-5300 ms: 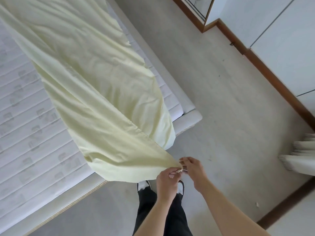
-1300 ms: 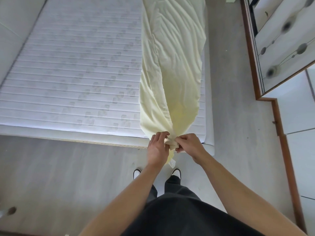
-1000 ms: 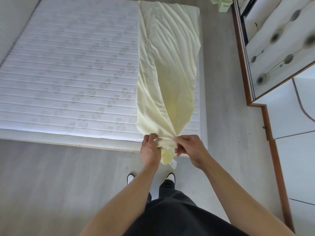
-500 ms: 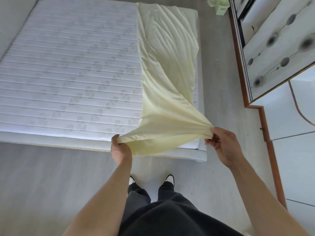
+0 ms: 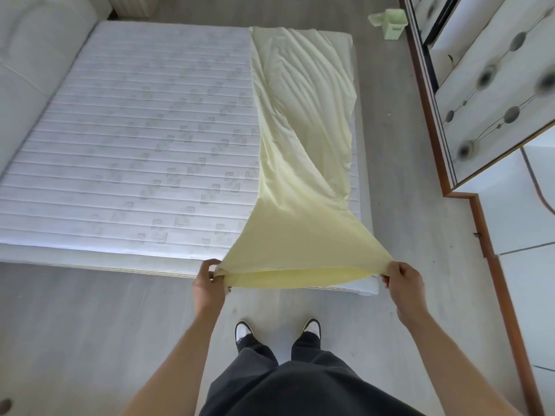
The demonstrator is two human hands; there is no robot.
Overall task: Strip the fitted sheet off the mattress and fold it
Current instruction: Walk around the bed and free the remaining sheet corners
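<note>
The pale yellow fitted sheet (image 5: 300,139) lies as a long folded strip along the right side of the bare white quilted mattress (image 5: 135,139). Its near end is lifted off the foot of the bed and stretched taut between my hands. My left hand (image 5: 208,283) grips the left corner of that end. My right hand (image 5: 402,280) pinches the right corner, just past the mattress's near right corner. The two layers of the end gape slightly between my hands.
I stand on grey floor at the foot of the bed, shoes (image 5: 277,330) close to the frame. A wardrobe with a mirrored, dotted door (image 5: 495,94) and brown trim runs along the right. A small green bin (image 5: 392,24) stands at the far right.
My hands, which held the bunched sheet end together, have drawn apart sideways, spreading that end wide and flat. The strip on the mattress has shifted little.
</note>
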